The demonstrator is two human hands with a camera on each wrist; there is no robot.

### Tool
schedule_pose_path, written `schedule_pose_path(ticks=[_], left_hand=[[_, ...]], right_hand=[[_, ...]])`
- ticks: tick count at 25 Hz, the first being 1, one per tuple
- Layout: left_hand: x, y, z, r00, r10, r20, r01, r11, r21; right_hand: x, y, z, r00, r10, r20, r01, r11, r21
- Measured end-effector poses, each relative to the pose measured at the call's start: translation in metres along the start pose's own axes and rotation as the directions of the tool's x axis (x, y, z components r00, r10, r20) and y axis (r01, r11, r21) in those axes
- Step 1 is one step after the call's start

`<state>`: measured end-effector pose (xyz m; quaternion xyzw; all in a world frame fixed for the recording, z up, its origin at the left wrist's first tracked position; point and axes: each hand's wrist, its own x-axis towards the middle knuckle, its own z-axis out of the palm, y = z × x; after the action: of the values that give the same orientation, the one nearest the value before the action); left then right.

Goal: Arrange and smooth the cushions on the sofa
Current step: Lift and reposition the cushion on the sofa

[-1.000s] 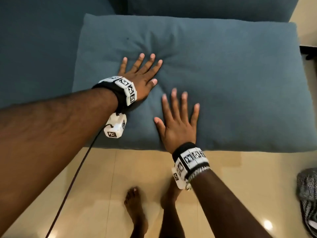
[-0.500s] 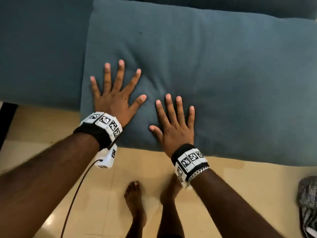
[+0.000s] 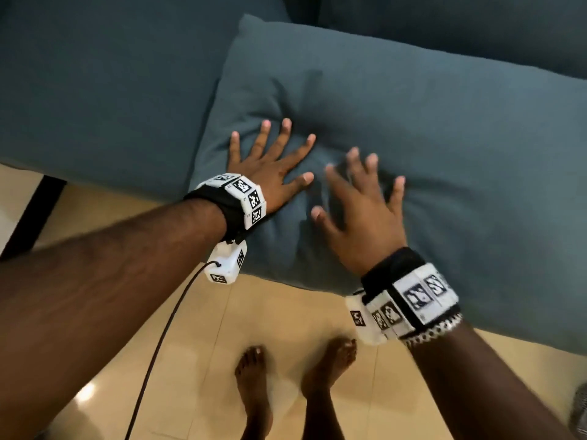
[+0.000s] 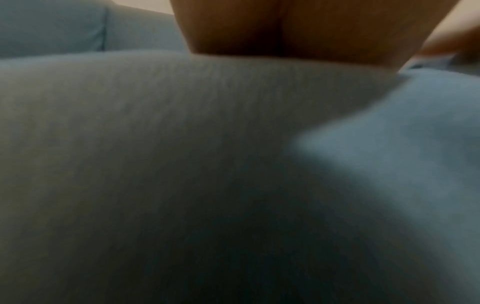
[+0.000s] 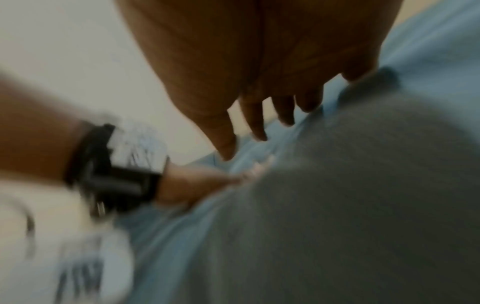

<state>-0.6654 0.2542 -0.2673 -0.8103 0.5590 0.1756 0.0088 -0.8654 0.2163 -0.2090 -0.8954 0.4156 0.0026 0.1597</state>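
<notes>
A large blue-grey cushion [image 3: 428, 147] lies flat on the sofa seat [image 3: 95, 84], its front edge hanging over the floor. My left hand [image 3: 273, 166] presses flat on the cushion's left part, fingers spread and straight, and dents the fabric. My right hand [image 3: 362, 198] is just to its right over the cushion, fingers spread, blurred by motion. The left wrist view is filled with cushion fabric [image 4: 182, 144] under the palm [image 4: 298, 28]. In the right wrist view my right fingers [image 5: 259, 115] point down at the cushion [image 5: 337, 205], with the left wrist's band [image 5: 111, 174] beside them.
A second back cushion [image 3: 476, 20] runs along the top. Beige tiled floor [image 3: 254, 312] lies in front of the sofa, with my bare feet [image 3: 286, 376] on it. A dark sofa leg [image 3: 35, 214] shows at left. A cable [image 3: 158, 344] hangs from my left wrist.
Both hands have moved farther onto the cushion, and the right hand has risen and is now blurred in motion. The head view has swung so the cushion lies at an angle.
</notes>
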Motion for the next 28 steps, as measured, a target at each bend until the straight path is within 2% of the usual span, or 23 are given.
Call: schedule_pose_path(ticks=[1, 2, 3, 4, 5, 6, 7, 8, 9, 12, 13, 14, 15, 16, 17, 18, 20, 22, 23, 24, 25, 26, 28], left_hand=[[-0.003, -0.003, 0.003, 1.0, 0.001, -0.01, -0.001, 1.0, 0.002], [-0.004, -0.002, 0.004, 1.0, 0.01, -0.013, -0.009, 1.0, 0.005], [-0.002, -0.001, 0.004, 1.0, 0.015, -0.023, -0.015, 1.0, -0.005], [-0.002, -0.001, 0.007, 0.999, 0.018, -0.037, -0.018, 1.0, -0.014], [-0.002, -0.002, 0.008, 0.998, 0.022, -0.057, -0.023, 1.0, -0.016], [-0.003, -0.005, 0.009, 0.998, 0.026, -0.061, -0.027, 0.999, -0.02], [-0.004, -0.007, 0.008, 0.998, 0.032, -0.055, -0.033, 0.999, -0.024], [-0.007, -0.008, 0.009, 0.997, 0.046, -0.062, -0.047, 0.999, -0.019], [-0.009, -0.012, 0.009, 0.992, 0.066, -0.109, -0.068, 0.998, -0.016], [-0.033, -0.026, 0.01, 0.962, 0.002, -0.273, -0.018, 0.998, -0.057], [-0.046, -0.033, 0.015, 0.949, -0.151, -0.276, 0.113, 0.983, -0.147], [-0.061, -0.039, 0.024, 0.904, -0.37, -0.213, 0.293, 0.902, -0.318], [-0.076, -0.045, 0.031, 0.81, -0.58, -0.084, 0.459, 0.717, -0.525], [-0.087, -0.051, 0.037, 0.715, -0.696, 0.064, 0.537, 0.489, -0.688], [-0.095, -0.053, 0.041, 0.673, -0.718, 0.177, 0.537, 0.31, -0.784], [-0.101, -0.055, 0.044, 0.665, -0.71, 0.23, 0.516, 0.215, -0.829], [-0.097, -0.055, 0.04, 0.679, -0.695, 0.237, 0.499, 0.199, -0.844], [-0.094, -0.051, 0.034, 0.68, -0.698, 0.225, 0.497, 0.212, -0.842], [-0.093, -0.05, 0.03, 0.677, -0.704, 0.214, 0.498, 0.224, -0.838], [-0.093, -0.048, 0.025, 0.68, -0.704, 0.204, 0.498, 0.239, -0.833], [-0.094, -0.045, 0.021, 0.684, -0.701, 0.201, 0.501, 0.251, -0.829], [-0.095, -0.045, 0.016, 0.689, -0.697, 0.2, 0.502, 0.259, -0.825], [-0.092, -0.044, 0.009, 0.714, -0.677, 0.178, 0.479, 0.288, -0.829]], right_hand=[[-0.001, -0.011, -0.019, 0.976, -0.029, -0.214, 0.061, 0.987, 0.147], [-0.007, -0.02, -0.039, 0.891, 0.0, -0.454, 0.109, 0.971, 0.214], [-0.011, -0.024, -0.047, 0.794, 0.042, -0.606, 0.11, 0.971, 0.211], [-0.011, -0.025, -0.044, 0.767, 0.015, -0.641, 0.111, 0.981, 0.157], [-0.006, -0.024, -0.031, 0.835, -0.064, -0.546, 0.09, 0.996, 0.021], [0.001, -0.021, -0.006, 0.937, -0.11, -0.331, 0.075, 0.99, -0.119], [0.006, -0.013, 0.02, 0.989, -0.099, -0.113, 0.073, 0.972, -0.221], [0.011, -0.002, 0.039, 0.997, -0.07, 0.016, 0.072, 0.967, -0.244], [0.017, 0.005, 0.047, 0.997, -0.048, 0.063, 0.061, 0.97, -0.234], [0.021, 0.003, 0.039, 0.999, -0.054, -0.001, 0.053, 0.981, -0.189], [0.019, 0.0, 0.034, 0.999, -0.05, -0.005, 0.049, 0.983, -0.175], [0.019, 0.0, 0.034, 0.999, -0.051, 0.016, 0.053, 0.984, -0.171], [0.02, -0.003, 0.034, 0.998, -0.057, 0.041, 0.063, 0.983, -0.172], [0.022, -0.005, 0.034, 0.997, -0.05, 0.064, 0.06, 0.983, -0.176], [0.02, -0.007, 0.031, 0.996, -0.04, 0.075, 0.053, 0.983, -0.175], [0.017, -0.012, 0.027, 0.997, -0.034, 0.068, 0.044, 0.987, -0.156], [0.002, -0.03, 0.008, 0.995, -0.048, -0.087, 0.047, 0.999, -0.015], [-0.015, -0.054, 0.0, 0.928, -0.057, -0.367, 0.115, 0.984, 0.138], [-0.019, -0.063, 0.007, 0.892, -0.139, -0.43, 0.195, 0.977, 0.088], [-0.021, -0.07, 0.022, 0.887, -0.259, -0.382, 0.264, 0.964, -0.041], [-0.02, -0.071, 0.041, 0.906, -0.348, -0.241, 0.305, 0.931, -0.2], [-0.016, -0.07, 0.055, 0.933, -0.341, -0.119, 0.301, 0.916, -0.266], [-0.009, -0.078, 0.056, 0.955, -0.268, -0.126, 0.248, 0.956, -0.158]])
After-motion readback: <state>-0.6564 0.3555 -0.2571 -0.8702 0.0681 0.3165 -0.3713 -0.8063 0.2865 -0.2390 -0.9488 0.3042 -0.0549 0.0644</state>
